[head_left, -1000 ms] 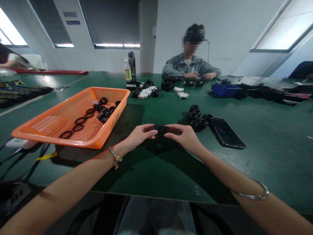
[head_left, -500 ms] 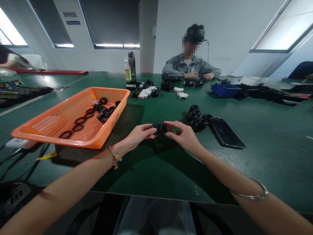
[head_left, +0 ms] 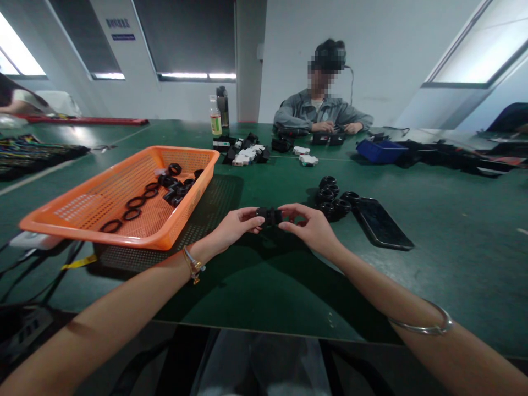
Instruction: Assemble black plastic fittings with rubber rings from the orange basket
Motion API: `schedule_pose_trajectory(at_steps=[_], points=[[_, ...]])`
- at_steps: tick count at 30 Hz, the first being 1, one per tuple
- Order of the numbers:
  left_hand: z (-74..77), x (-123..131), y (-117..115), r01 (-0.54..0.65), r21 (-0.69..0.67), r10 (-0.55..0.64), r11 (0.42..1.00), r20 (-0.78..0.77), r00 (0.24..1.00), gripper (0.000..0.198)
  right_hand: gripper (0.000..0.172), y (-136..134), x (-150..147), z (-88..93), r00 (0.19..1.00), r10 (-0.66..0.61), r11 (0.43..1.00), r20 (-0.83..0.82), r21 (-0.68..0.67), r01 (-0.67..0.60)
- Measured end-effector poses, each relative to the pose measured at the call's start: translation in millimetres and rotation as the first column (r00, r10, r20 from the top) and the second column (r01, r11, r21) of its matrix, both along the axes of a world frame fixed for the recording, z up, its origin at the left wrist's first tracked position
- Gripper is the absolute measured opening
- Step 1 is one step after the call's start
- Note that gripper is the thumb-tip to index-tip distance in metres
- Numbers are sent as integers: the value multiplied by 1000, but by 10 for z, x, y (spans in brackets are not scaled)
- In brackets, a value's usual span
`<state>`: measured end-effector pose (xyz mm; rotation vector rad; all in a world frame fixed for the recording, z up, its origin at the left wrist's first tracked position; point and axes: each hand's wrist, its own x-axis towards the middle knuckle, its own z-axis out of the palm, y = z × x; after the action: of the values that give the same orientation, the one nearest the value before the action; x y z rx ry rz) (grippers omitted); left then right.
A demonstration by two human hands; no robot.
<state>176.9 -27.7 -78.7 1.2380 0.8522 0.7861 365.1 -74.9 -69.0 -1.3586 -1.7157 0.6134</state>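
A small black plastic fitting [head_left: 269, 216] is held just above the green table [head_left: 433, 220] between both hands. My left hand [head_left: 233, 226] pinches its left end with thumb and fingertips. My right hand [head_left: 310, 226] grips its right end, fingers curled round it. A cluster of similar black fittings [head_left: 333, 199] lies on the table just right of my right hand. An orange mesh basket [head_left: 74, 206] to the left holds black rings and more black parts [head_left: 175, 187].
A black phone [head_left: 381, 223] lies face up right of the cluster. Across the table a person in a grey jacket [head_left: 322, 110] handles small parts, with black and white pieces [head_left: 247, 153], bottles [head_left: 215, 118] and a blue bin [head_left: 380, 151] nearby. Cables hang at the left edge.
Both hands have lifted the fitting slightly and my right fingers have shifted on its end, as if turning it. Everything else is where it was.
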Motion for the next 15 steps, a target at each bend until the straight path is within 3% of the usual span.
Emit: schedule_pose_trajectory(at_steps=[15], points=[[31,29,-24,-21,-9,21,1000,-12,1000,30,29,2,8,-8,999,20,999,37,-45,-18]])
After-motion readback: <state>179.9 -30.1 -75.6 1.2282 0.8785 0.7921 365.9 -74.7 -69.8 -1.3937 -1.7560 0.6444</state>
